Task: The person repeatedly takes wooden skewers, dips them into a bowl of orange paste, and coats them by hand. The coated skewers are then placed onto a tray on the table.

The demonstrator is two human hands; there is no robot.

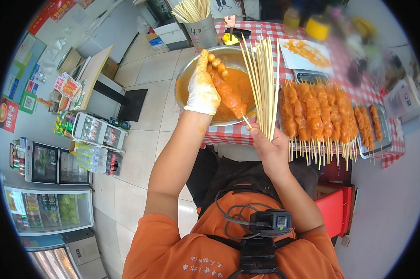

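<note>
My left hand [203, 89], in a clear plastic glove smeared with orange sauce, is pressed along a piece of raw marinated meat [228, 95]. Several rounded, sauce-coated shapes show past its fingers; I cannot tell whether they are fingertips. A bamboo skewer [245, 120] runs out of the meat's near end. My right hand [271, 148] is bare and pinches that skewer between thumb and finger. The same hand grips a fanned bundle of plain bamboo skewers [264, 87]. Beneath the meat stands a metal bowl [180, 97] of orange marinade [236, 66].
Loaded meat skewers [314, 111] are piled to the right, beside a metal tray [385, 129] with a few more. Behind them are a digital scale [311, 75] and a sauce-stained white sheet [288, 61]. A container of skewers [203, 33] stands beyond the bowl. The checked tablecloth [227, 134] covers the table.
</note>
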